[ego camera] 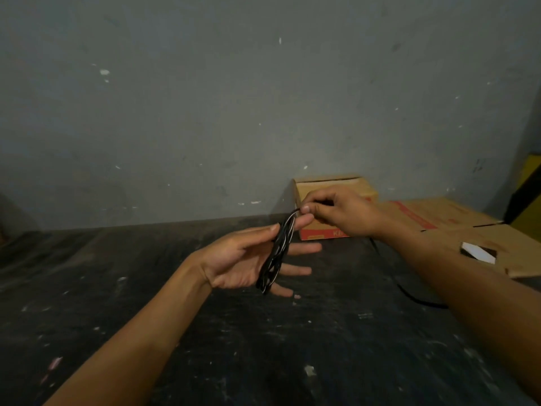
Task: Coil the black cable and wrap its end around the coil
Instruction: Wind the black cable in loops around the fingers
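Observation:
A black cable coil (276, 253) of several loops stands on edge across my left hand (248, 259), pinched between thumb and index finger while the other fingers spread out behind it. My right hand (336, 210) is just above and to the right, fingers pinched on the cable at the top of the coil. A loose length of black cable (409, 294) trails down under my right forearm and lies on the dark table (205, 332). The cable's end is hidden from me.
A small cardboard box (322, 183) stands against the grey wall behind my right hand. Flattened cardboard (456, 218) lies at the right with a small white and dark box (477, 252) on it. A yellow and black object (527, 189) is at the far right.

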Demonstrator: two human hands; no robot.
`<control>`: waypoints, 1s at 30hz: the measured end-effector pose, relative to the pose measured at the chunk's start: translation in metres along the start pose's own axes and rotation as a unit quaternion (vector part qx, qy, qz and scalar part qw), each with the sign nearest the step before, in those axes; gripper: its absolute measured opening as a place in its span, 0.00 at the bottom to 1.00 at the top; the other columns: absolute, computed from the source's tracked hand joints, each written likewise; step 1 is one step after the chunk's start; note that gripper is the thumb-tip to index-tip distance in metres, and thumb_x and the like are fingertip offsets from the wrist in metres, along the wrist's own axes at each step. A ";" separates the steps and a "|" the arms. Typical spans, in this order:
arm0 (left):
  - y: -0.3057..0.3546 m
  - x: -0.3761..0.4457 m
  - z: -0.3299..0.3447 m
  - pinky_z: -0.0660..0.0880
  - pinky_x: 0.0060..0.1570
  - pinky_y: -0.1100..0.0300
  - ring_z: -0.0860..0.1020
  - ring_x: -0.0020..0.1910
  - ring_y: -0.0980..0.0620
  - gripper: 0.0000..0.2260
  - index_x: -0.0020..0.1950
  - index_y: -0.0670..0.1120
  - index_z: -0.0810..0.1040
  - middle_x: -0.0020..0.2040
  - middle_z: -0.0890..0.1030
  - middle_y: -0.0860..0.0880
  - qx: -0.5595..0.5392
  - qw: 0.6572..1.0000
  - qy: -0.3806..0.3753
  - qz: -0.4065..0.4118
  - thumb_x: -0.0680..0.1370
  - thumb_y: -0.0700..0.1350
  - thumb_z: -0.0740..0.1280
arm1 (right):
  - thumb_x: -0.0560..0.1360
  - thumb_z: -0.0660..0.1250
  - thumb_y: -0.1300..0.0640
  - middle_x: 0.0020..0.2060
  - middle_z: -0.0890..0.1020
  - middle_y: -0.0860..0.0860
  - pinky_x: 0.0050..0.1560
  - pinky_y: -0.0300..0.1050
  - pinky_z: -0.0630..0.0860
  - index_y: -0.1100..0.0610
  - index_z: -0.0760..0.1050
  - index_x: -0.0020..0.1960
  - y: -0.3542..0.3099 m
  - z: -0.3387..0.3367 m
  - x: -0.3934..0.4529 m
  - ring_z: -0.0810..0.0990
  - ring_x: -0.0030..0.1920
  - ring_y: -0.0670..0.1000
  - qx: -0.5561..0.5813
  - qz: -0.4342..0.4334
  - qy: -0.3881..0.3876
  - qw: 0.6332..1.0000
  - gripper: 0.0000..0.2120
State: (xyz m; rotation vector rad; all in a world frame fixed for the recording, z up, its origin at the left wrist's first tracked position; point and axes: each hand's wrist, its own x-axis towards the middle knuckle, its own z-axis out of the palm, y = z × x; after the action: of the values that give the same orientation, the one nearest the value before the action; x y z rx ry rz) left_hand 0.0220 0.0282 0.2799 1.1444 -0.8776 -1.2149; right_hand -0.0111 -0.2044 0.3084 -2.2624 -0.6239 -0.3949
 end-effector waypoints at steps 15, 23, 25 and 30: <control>0.030 0.008 0.004 0.59 0.64 0.29 0.60 0.74 0.32 0.22 0.76 0.60 0.64 0.77 0.62 0.41 -0.028 0.992 -0.039 0.113 0.81 0.54 0.57 | 0.82 0.59 0.51 0.28 0.73 0.47 0.37 0.47 0.70 0.55 0.77 0.44 0.064 0.121 -0.045 0.71 0.30 0.46 0.220 0.180 -0.014 0.959 0.13; 0.026 0.023 -0.008 0.63 0.62 0.31 0.65 0.72 0.34 0.22 0.74 0.62 0.64 0.76 0.66 0.42 -0.046 0.991 0.017 0.125 0.79 0.55 0.57 | 0.81 0.57 0.48 0.29 0.69 0.46 0.30 0.36 0.67 0.51 0.75 0.42 0.036 0.142 -0.053 0.67 0.27 0.41 0.212 0.174 -0.092 0.957 0.14; 0.024 0.025 -0.013 0.64 0.62 0.31 0.66 0.72 0.34 0.23 0.74 0.62 0.64 0.75 0.67 0.42 -0.046 0.991 0.031 0.124 0.79 0.55 0.58 | 0.81 0.57 0.46 0.30 0.69 0.46 0.31 0.38 0.67 0.48 0.76 0.42 0.029 0.143 -0.057 0.67 0.29 0.43 0.209 0.166 -0.114 0.957 0.14; 0.015 0.028 -0.024 0.68 0.63 0.31 0.68 0.71 0.36 0.22 0.71 0.64 0.69 0.74 0.70 0.45 -0.010 0.989 0.106 0.104 0.77 0.57 0.62 | 0.80 0.57 0.43 0.29 0.73 0.40 0.37 0.38 0.70 0.47 0.77 0.43 0.013 0.131 -0.062 0.70 0.32 0.40 0.156 0.129 -0.163 0.966 0.14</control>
State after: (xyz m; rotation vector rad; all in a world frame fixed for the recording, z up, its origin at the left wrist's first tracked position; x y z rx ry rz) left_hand 0.0538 0.0049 0.2867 1.1131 -0.7996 -0.9114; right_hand -0.0436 -0.1362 0.1841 -2.0796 -0.5024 0.1989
